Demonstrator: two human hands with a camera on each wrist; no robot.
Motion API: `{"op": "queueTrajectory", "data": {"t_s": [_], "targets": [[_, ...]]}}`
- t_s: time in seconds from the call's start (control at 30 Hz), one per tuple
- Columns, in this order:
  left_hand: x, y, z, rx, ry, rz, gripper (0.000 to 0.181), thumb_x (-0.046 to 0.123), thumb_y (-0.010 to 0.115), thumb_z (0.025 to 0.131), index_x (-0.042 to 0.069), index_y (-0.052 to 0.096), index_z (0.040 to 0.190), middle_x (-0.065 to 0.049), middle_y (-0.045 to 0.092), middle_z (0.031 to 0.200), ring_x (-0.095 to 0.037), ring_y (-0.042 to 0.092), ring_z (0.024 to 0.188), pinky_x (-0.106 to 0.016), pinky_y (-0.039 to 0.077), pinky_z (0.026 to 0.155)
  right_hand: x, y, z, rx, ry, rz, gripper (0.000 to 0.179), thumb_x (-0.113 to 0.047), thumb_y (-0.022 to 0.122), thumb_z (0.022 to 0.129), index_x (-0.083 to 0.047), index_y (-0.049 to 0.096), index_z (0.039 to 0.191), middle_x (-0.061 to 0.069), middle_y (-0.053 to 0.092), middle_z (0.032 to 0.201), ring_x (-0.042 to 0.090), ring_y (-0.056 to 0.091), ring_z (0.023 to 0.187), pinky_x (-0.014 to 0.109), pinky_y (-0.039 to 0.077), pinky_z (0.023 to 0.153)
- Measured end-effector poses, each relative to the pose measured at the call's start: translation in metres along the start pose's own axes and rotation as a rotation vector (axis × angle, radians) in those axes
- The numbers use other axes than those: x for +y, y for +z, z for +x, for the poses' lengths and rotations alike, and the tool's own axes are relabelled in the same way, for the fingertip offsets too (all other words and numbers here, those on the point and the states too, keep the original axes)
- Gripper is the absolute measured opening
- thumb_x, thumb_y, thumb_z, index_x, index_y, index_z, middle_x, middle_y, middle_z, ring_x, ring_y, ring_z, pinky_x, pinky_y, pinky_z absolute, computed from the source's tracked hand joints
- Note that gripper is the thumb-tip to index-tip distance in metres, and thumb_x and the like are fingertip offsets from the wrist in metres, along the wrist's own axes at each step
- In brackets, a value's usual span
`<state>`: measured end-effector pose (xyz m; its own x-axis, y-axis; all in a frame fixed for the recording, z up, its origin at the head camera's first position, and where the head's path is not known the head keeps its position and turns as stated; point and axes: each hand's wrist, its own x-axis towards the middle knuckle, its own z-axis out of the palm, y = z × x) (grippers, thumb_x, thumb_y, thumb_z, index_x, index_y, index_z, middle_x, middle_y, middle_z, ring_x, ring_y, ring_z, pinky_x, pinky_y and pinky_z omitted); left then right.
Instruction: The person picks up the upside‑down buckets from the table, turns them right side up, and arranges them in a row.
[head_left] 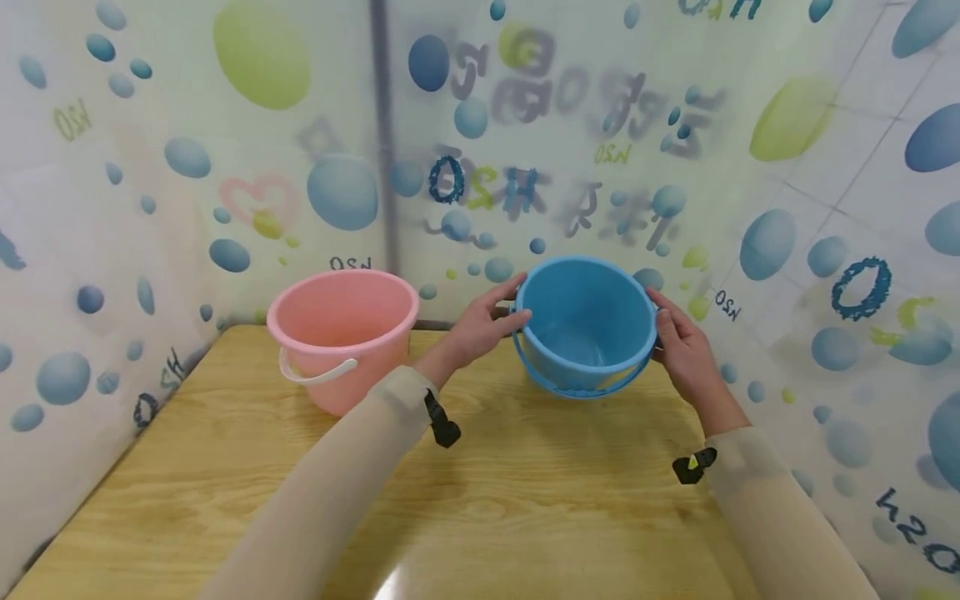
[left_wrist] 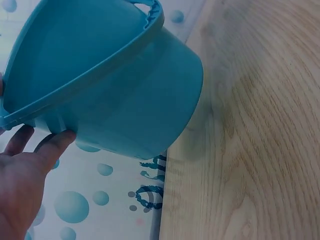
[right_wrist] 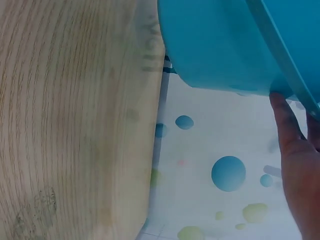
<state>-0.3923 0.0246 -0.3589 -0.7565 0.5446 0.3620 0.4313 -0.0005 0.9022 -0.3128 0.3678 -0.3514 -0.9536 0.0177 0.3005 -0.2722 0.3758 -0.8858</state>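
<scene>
A blue plastic bucket [head_left: 587,333] is held between both hands toward the back of the table, its mouth tipped toward me. Its blue handle [head_left: 579,392] hangs down along the near side. My left hand [head_left: 480,325] grips the left of the rim, thumb at the lip and fingers [left_wrist: 56,147] against the outer wall. On the opposite side, my right hand [head_left: 684,354] holds the rim, with a finger [right_wrist: 285,117] pressed below the lip. Inside the bucket nothing shows. Whether its base touches the table cannot be made out.
Upright to the left stands a pink bucket [head_left: 375,371] with a white handle [head_left: 322,377]. The wooden table [head_left: 510,492] reaches back to a patterned curtain [head_left: 465,233] printed with blue and green dots, which also closes off both sides.
</scene>
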Motion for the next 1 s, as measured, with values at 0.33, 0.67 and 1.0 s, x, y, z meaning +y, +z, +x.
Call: {"op": "queueTrajectory", "data": {"t_s": [0.33,0.67,1.0], "targets": [[-0.01,0.005,0.014,0.025,-0.01,0.074,0.064,0.04,0.052,0.106,0.024,0.027,0.163,-0.008,0.045,0.151,-0.03,0.057,0.133,-0.043,0.055,0.1,0.01,-0.005,0.009,-0.12,0.004,0.071,0.066,-0.052,0.038,0.108,-0.027,0.019,0.165,0.02,0.03,0.164,0.036,0.054,0.135,0.019,0.055,0.088],[-0.026,0.014,0.018,0.029,-0.074,-0.008,0.068,0.045,0.051,0.105,0.022,0.024,0.164,-0.01,0.04,0.153,-0.031,0.052,0.137,-0.041,0.056,0.1,0.03,-0.008,0.018,-0.147,0.003,0.094,0.062,-0.036,0.046,0.109,-0.025,0.02,0.165,0.011,0.052,0.129,0.014,0.065,0.111,0.026,0.059,0.089],[-0.038,0.023,0.019,0.051,-0.094,0.0,0.065,0.049,0.047,0.106,0.024,0.028,0.162,-0.01,0.047,0.143,-0.028,0.054,0.132,-0.043,0.057,0.098,0.035,-0.006,0.015,-0.159,0.073,0.049,0.068,-0.048,0.043,0.108,-0.025,0.015,0.165,0.027,0.038,0.154,0.045,0.052,0.13,0.061,0.044,0.107]]}}
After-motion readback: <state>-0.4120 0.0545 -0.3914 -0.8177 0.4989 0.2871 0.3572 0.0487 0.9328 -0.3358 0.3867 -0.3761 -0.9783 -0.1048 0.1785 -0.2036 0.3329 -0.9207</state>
